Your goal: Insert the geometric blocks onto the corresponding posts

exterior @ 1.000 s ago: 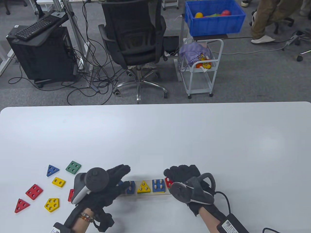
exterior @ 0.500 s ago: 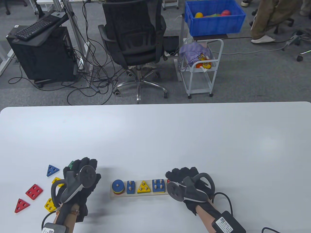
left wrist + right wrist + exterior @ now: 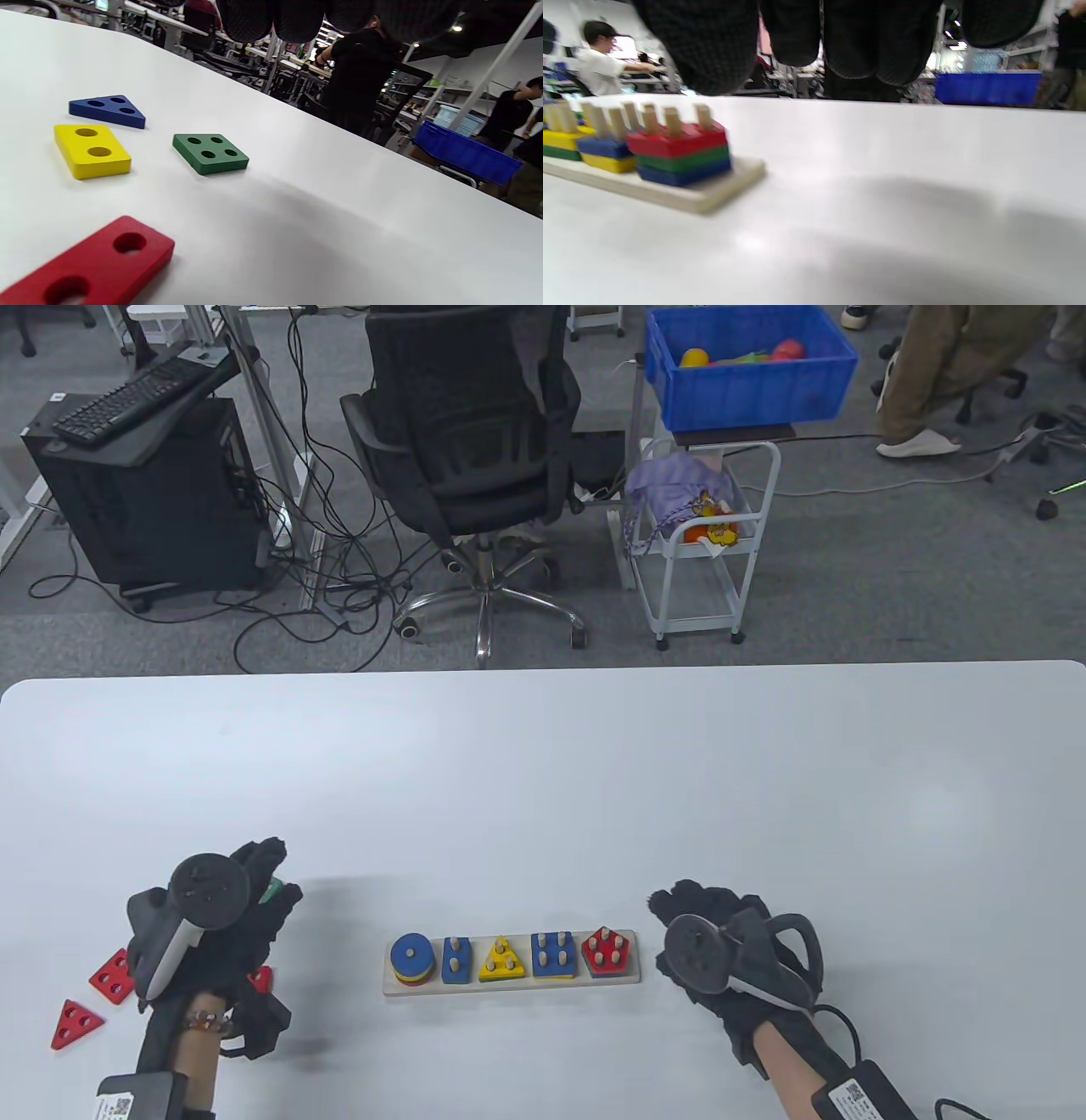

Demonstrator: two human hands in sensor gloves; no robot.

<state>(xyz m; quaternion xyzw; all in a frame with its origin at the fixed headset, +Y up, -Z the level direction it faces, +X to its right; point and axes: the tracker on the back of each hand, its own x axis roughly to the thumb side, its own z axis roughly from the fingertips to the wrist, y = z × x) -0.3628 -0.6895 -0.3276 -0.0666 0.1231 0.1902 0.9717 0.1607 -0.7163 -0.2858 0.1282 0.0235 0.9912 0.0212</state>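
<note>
The wooden post board point(image 3: 509, 988) lies near the table's front edge. Its posts carry a blue circle point(image 3: 411, 955), a blue rectangle point(image 3: 456, 963), a yellow triangle point(image 3: 502, 962), a blue square point(image 3: 553, 955) and a red pentagon point(image 3: 607, 950). My right hand point(image 3: 679, 903) hovers just right of the board and holds nothing. The red pentagon stack point(image 3: 678, 148) shows in the right wrist view. My left hand point(image 3: 263, 874) hovers empty over the loose blocks. Below it lie a green square point(image 3: 210, 152), a yellow rectangle point(image 3: 91, 150), a blue triangle point(image 3: 108, 110) and a red rectangle point(image 3: 93, 267).
A red square point(image 3: 110, 976) and a red triangle point(image 3: 76, 1023) lie left of my left hand. The white table point(image 3: 543, 780) stretches behind the board. An office chair point(image 3: 467, 432) and a white cart point(image 3: 696, 534) stand beyond the far edge.
My left hand has moved left from the board to above the loose blocks. My right hand has let go of the red pentagon on its posts and drawn back to the right.
</note>
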